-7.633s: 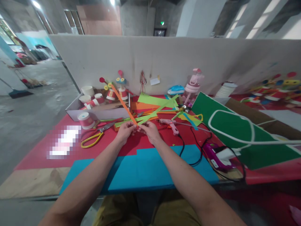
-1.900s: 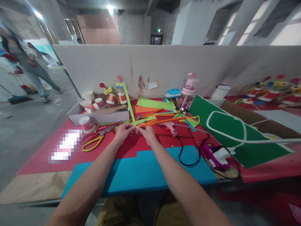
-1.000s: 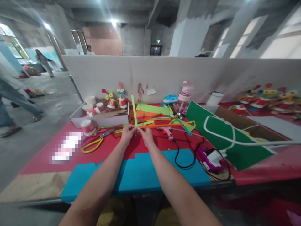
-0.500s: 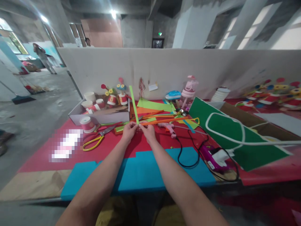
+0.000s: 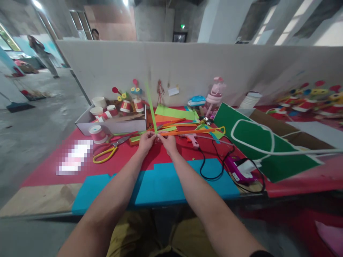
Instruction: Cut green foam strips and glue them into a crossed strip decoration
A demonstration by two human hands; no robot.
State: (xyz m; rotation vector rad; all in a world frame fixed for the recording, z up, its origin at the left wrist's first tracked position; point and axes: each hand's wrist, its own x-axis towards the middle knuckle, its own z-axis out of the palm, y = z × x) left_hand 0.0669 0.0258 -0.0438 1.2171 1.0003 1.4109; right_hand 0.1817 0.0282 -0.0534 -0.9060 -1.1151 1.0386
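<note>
My left hand (image 5: 147,142) and my right hand (image 5: 168,143) meet above the red tabletop, both with fingers pinched. Between the fingertips two paper strips join at their ends. The light green paper strip (image 5: 151,110) rises upward from the left fingertips. Off to the right runs the orange paper strip (image 5: 191,132) from the right fingertips. My fingers hide the joint itself. Scissors with yellow handles (image 5: 105,155) lie left of my left hand, and a pink glue gun (image 5: 191,140) lies just right of my right hand.
A white box (image 5: 112,126) of paper cups stands at the back left, with cup figures (image 5: 138,103) behind. Blue sheets (image 5: 166,185) cover the front edge. At right are a purple power strip (image 5: 239,171) and a green board (image 5: 257,146). Coloured paper (image 5: 177,113) lies behind the hands.
The view has tilted down slightly, so everything sits higher in the picture. Both hands keep their pinch at the joint of the strips; the green strip's top is blurred by motion.
</note>
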